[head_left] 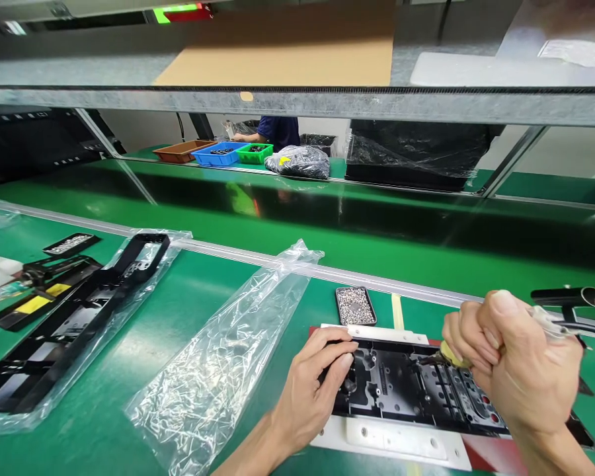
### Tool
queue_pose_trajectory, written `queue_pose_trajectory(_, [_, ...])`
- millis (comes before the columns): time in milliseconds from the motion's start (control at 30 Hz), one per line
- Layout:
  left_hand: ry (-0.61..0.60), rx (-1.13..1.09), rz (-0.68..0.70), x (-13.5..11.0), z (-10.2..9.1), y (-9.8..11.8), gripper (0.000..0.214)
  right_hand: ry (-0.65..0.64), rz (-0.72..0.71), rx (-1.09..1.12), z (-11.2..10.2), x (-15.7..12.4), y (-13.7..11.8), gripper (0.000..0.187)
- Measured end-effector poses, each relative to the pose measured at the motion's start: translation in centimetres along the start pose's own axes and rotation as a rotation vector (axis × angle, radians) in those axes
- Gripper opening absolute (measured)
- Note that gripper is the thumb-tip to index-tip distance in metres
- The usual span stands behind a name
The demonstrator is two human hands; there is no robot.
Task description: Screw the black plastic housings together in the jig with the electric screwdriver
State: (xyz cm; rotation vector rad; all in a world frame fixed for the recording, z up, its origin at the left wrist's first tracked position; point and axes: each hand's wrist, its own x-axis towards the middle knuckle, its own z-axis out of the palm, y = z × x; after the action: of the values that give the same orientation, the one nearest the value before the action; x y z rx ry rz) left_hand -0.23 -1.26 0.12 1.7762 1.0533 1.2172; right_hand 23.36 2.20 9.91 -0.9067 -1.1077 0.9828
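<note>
A black plastic frame part (406, 387) lies in a white fixture (391, 439) on the green bench. My left hand (315, 387) rests on the part's left end, fingers curled down onto it. My right hand (510, 360) is wrapped round an electric screwdriver (446, 357), whose yellow nose and dark tip point left and down onto the part's upper middle. A small black tray of silver screws (356, 305) sits just behind the fixture.
An empty clear plastic bag (228, 357) lies left of the fixture. Further left is another black frame in a bag (74, 317) and black parts with yellow labels (34, 304). Beyond the conveyor (327, 218), a person stands by coloured bins (218, 153).
</note>
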Motion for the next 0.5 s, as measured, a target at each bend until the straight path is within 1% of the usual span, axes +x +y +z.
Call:
queue_pose_trajectory(67, [-0.008,0.081,-0.010,0.4,-0.9,0.3,0.032,0.010,-0.017,-0.006,0.2,0.1,0.0,0.059])
queue_pose_trajectory(100, [0.001,0.169,-0.025,0.5,-1.6,0.4,0.034,0.010,-0.019,-0.011,0.2,0.1,0.0,0.059])
queue_pose_trajectory(167, [0.044,0.440,-0.078,0.7,-3.0,0.1,0.040,0.004,-0.019,-0.007,0.4,0.3,0.0,0.060])
queue_pose_trajectory(233, [0.075,0.748,-0.155,0.3,-4.5,-0.9,0.046,-0.005,-0.018,0.007,0.4,0.4,0.1,0.062])
queue_pose_trajectory(267, [0.069,0.872,-0.206,-0.1,-5.0,-1.5,0.050,-0.006,-0.020,0.014,0.4,0.4,0.1,0.064])
queue_pose_trajectory(300, [0.048,0.964,-0.263,-0.7,-5.5,-2.2,0.052,-0.002,-0.017,0.015,0.4,0.3,0.2,0.066])
queue_pose_trajectory(367, [-0.060,1.063,-0.382,-2.3,-6.2,-3.5,0.058,0.010,0.007,0.001,0.3,0.3,0.3,0.069])
queue_pose_trajectory(400, [-0.117,1.092,-0.417,-3.1,-6.4,-4.0,0.060,0.017,0.016,-0.008,0.3,0.2,0.4,0.070])
queue_pose_trajectory(433, [-0.160,1.120,-0.439,-4.0,-6.6,-4.3,0.062,0.022,0.022,-0.013,0.3,0.2,0.4,0.070])
queue_pose_trajectory(500, [-0.208,1.175,-0.453,-5.6,-7.2,-4.7,0.063,0.018,0.029,-0.016,0.3,0.1,0.5,0.070])
